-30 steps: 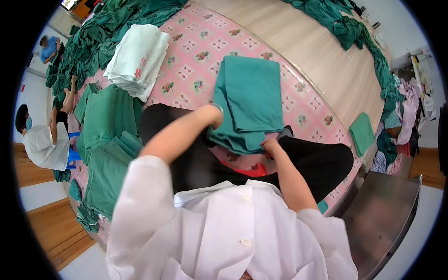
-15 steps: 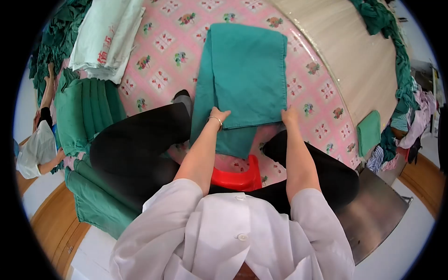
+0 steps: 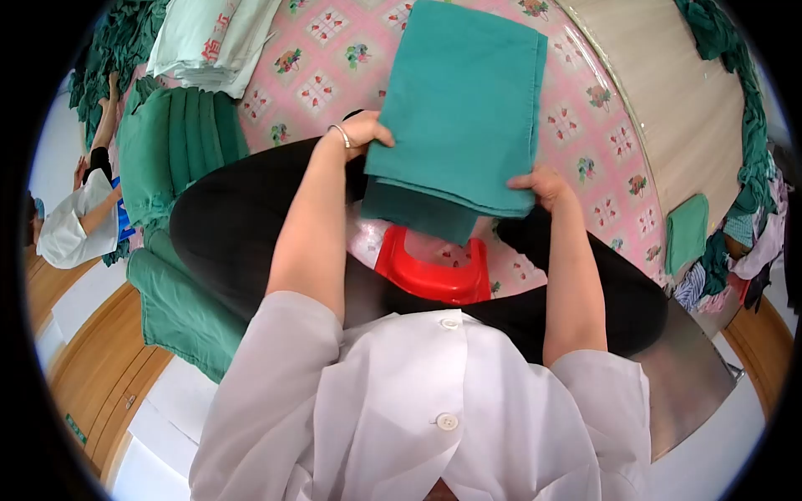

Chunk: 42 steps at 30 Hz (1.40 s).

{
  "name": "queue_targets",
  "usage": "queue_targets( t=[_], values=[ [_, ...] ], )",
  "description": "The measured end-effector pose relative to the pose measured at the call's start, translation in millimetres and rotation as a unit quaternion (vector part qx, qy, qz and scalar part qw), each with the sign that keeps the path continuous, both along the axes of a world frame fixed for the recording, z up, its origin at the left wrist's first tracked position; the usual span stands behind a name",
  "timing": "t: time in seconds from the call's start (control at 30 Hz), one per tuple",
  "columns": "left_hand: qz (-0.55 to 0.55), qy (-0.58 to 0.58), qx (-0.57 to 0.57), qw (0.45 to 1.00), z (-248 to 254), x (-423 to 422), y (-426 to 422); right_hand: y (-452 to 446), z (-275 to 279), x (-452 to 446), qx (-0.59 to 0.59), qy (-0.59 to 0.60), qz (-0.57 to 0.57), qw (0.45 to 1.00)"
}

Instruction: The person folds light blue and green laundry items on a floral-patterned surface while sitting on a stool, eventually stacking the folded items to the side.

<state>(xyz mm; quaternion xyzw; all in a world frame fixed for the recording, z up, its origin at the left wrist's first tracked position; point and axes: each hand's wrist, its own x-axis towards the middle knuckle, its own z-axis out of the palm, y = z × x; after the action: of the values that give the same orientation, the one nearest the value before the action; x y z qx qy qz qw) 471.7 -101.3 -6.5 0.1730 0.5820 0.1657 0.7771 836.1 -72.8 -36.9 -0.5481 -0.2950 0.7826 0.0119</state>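
Observation:
A folded green cloth (image 3: 459, 108) is held up in front of me over the pink patterned table cover. My left hand (image 3: 365, 132), with a bracelet at its wrist, grips the cloth's left edge, thumb on top. At the near right corner my right hand (image 3: 543, 184) pinches the cloth, its thumb also on top and the other fingers partly hidden. A darker layer of the cloth hangs below its near edge. Just beneath, between my legs, is a red plastic object (image 3: 443, 280) with a curved rim.
Left of me stand stacked folded green cloths (image 3: 180, 138) and white printed fabric (image 3: 213, 50). Another person (image 3: 79, 221) is at far left. A small folded green cloth (image 3: 687, 232) and heaped clothes (image 3: 756, 225) lie at right. The pink table cover (image 3: 576, 108) spreads ahead.
Both hands have lifted the green cloth off the table cover, and its left flap is now folded in or underneath. My left hand has moved up the left edge. The view has shifted slightly.

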Motion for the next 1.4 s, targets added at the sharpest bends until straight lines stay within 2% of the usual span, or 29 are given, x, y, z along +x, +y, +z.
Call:
queue_targets(
  t=[0.03,0.07,0.1,0.17,0.2,0.27,0.3,0.37,0.4,0.43,0.47,0.5,0.57,0.6,0.7,0.73,0.77,0.8,0.83,0.87,0.9,0.93,1.0,1.07,1.13,1.2,1.23,1.3,1.4],
  values=[
    [-0.040,0.029,-0.033,0.998,3.0,-3.6,-14.0,-21.8,-9.3,-2.9,-0.023,0.041,-0.018,0.999],
    [-0.197,0.146,-0.096,0.965,-6.3,-1.8,-26.4,-49.3,-34.5,-3.9,-0.021,-0.005,0.012,1.000],
    [-0.343,0.260,-0.156,0.889,-20.1,2.7,-36.4,-72.7,-62.5,-6.3,-0.016,-0.050,0.041,0.998],
    [-0.422,0.277,-0.179,0.844,-29.4,22.1,-59.9,-105.4,-81.6,-23.8,-0.041,-0.134,0.107,0.984],
    [-0.421,0.276,-0.181,0.845,-49.1,23.6,-73.4,-120.7,-97.5,-22.1,-0.042,-0.134,0.109,0.984],
    [-0.463,0.330,-0.041,0.821,-91.1,24.2,-74.1,-123.1,-130.7,-21.6,0.145,-0.221,0.180,0.947],
    [-0.461,0.329,-0.042,0.823,-93.2,22.6,-59.8,-110.8,-138.6,-20.3,0.146,-0.221,0.183,0.947],
    [-0.277,0.431,-0.028,0.858,-97.3,19.7,-34.0,-91.0,-153.1,-14.7,0.183,-0.284,-0.056,0.939],
    [-0.277,0.431,-0.030,0.858,-94.7,20.7,-17.3,-71.2,-147.5,-20.4,0.215,-0.314,-0.085,0.921],
    [-0.185,0.491,0.037,0.850,-91.1,23.7,0.1,-46.8,-136.6,-25.4,0.247,-0.343,-0.114,0.899],
    [-0.092,0.543,0.102,0.829,-93.3,25.0,14.4,-23.2,-134.3,-30.6,0.252,-0.318,-0.143,0.903],
    [-0.093,0.540,0.101,0.830,-105.3,21.8,25.8,-0.7,-132.4,-34.0,0.255,-0.294,-0.172,0.905],
    [-0.005,0.481,0.156,0.863,-140.1,10.2,44.6,38.5,-97.4,-57.6,0.240,-0.322,-0.145,0.904],
    [0.015,0.469,0.117,0.875,-155.8,3.8,53.2,48.7,-88.6,-64.7,0.226,-0.344,-0.118,0.903],
    [0.069,0.426,0.134,0.892,-172.4,-3.2,61.4,59.0,-103.0,-61.5,0.181,-0.332,-0.183,0.907],
    [0.083,0.372,0.117,0.917,-171.6,-2.9,63.5,62.8,-105.3,-58.7,0.183,-0.331,-0.183,0.907],
    [0.084,0.372,0.118,0.917,-169.2,-3.2,63.0,64.3,-105.3,-53.2,0.107,-0.229,-0.223,0.941],
    [0.141,0.276,0.065,0.948,-137.2,2.0,69.2,67.6,-105.4,-48.6,0.033,-0.122,-0.259,0.957],
    [0.195,0.175,0.012,0.965,-116.1,6.0,75.1,70.4,-108.6,-45.5,0.038,-0.121,-0.261,0.957],
    [0.194,0.174,0.017,0.965,-111.4,5.5,77.9,71.2,-113.2,-42.4,0.017,-0.043,-0.279,0.959],
    [0.190,0.109,0.030,0.975,-107.4,1.3,81.5,74.8,-114.6,-40.7,-0.003,0.037,-0.294,0.955],
    [0.185,0.044,0.045,0.981,-92.0,-0.1,88.6,86.6,-102.7,-42.9,0.003,0.040,-0.294,0.955],
    [0.210,0.031,0.063,0.975,-43.0,-2.3,113.2,119.2,-67.8,-45.2,-0.031,0.047,-0.265,0.963],
    [0.200,0.045,0.147,0.968,-19.8,-24.6,151.3,155.8,-7.8,-53.5,0.033,0.106,-0.276,0.955],
    [0.254,0.058,0.236,0.936,40.3,-25.4,180.0,193.2,28.0,-48.8,0.025,0.195,-0.291,0.936],
    [0.172,-0.012,0.332,0.927,94.2,-41.4,201.5,211.1,80.9,-47.3,0.094,0.241,-0.264,0.929],
    [0.172,-0.009,0.339,0.925,117.6,-48.8,206.4,215.9,104.3,-49.8,0.130,0.275,-0.262,0.916],
    [0.124,-0.009,0.443,0.888,163.9,-59.7,208.6,209.9,159.8,-51.2,0.222,0.250,-0.269,0.903],
    [0.053,-0.008,0.489,0.871,211.2,-62.2,184.7,199.5,190.4,-48.9,0.303,0.292,-0.207,0.883]
  ],
)
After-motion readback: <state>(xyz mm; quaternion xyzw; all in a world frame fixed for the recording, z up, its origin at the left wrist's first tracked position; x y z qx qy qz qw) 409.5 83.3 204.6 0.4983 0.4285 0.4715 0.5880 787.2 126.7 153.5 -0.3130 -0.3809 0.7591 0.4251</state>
